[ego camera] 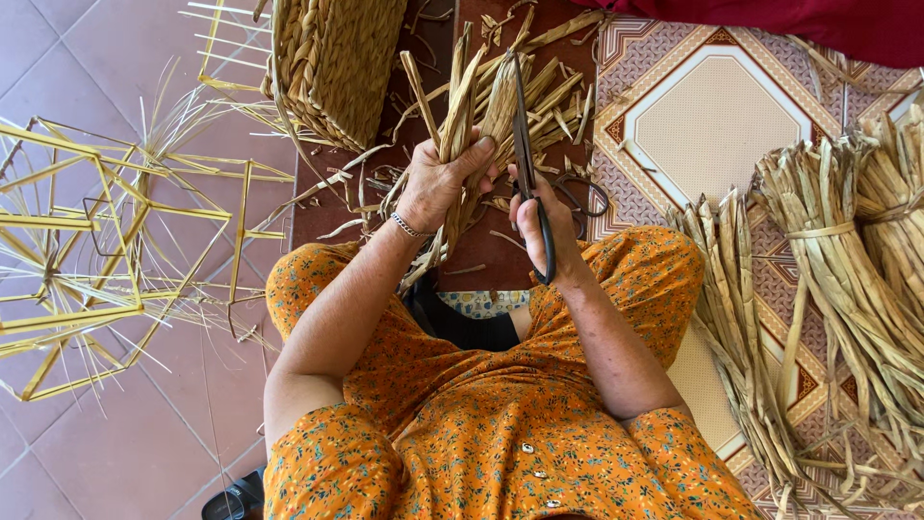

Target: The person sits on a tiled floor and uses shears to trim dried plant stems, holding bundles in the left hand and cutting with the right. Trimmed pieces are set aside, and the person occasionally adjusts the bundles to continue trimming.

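My left hand (438,181) grips a bunch of dried, flat straw-coloured reeds (481,106), held upright in front of my lap with the ends fanning out at the top. My right hand (541,217) holds a pair of black-handled scissors (527,159), their blades pointing up along the right side of the bunch. A thin bracelet sits on my left wrist. My knees, in orange flowered cloth, are spread below both hands.
A woven reed basket (332,63) lies at the top centre. Yellow wire frames (96,250) are stacked on the tiled floor at left. Tied reed bundles (837,279) lie on a patterned mat (712,116) at right. Cut scraps (385,183) litter the floor. A second pair of scissors (582,197) lies behind my right hand.
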A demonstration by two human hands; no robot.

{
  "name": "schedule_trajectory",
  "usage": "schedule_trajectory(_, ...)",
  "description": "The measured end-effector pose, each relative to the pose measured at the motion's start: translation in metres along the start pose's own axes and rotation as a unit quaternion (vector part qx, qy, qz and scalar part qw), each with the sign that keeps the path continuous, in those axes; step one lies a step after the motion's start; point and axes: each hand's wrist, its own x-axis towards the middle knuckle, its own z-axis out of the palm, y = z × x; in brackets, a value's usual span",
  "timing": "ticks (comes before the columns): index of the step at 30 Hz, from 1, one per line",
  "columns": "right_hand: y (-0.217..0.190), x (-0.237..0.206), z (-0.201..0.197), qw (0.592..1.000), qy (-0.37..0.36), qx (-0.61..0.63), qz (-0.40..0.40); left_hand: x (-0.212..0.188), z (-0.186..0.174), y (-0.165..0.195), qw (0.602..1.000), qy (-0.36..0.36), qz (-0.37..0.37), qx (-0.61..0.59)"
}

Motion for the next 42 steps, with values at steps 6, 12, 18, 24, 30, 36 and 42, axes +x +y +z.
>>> schedule_trajectory(6, -0.005, -0.001, 0.003, 0.999, 0.011, -0.042, -0.004, -0.001, 0.0, 0.004, 1.0, -0.002, -0.022, 0.006)
schedule_trajectory(12, -0.006, 0.0, 0.01, 0.998, 0.021, -0.059, -0.015, -0.003, 0.0, 0.011, 0.999, -0.005, -0.029, 0.019)
schedule_trajectory(18, -0.017, 0.003, -0.002, 1.0, -0.016, -0.01, -0.011, -0.002, -0.006, 0.022, 0.999, 0.028, -0.001, 0.033)
schedule_trajectory(24, -0.023, 0.009, -0.011, 0.999, -0.022, -0.027, -0.035, -0.007, -0.008, 0.03, 0.996, 0.042, -0.015, 0.071)
schedule_trajectory(30, -0.014, 0.007, 0.001, 0.999, 0.016, -0.034, -0.037, -0.007, -0.008, 0.029, 0.998, 0.013, -0.034, 0.059)
schedule_trajectory(36, 0.002, 0.014, -0.012, 0.996, 0.059, 0.065, -0.01, -0.002, -0.028, 0.025, 0.972, 0.042, -0.052, 0.226)
schedule_trajectory(42, 0.039, 0.01, -0.022, 0.978, 0.095, 0.117, 0.144, 0.049, -0.073, 0.035, 0.834, 0.068, -0.004, 0.547)
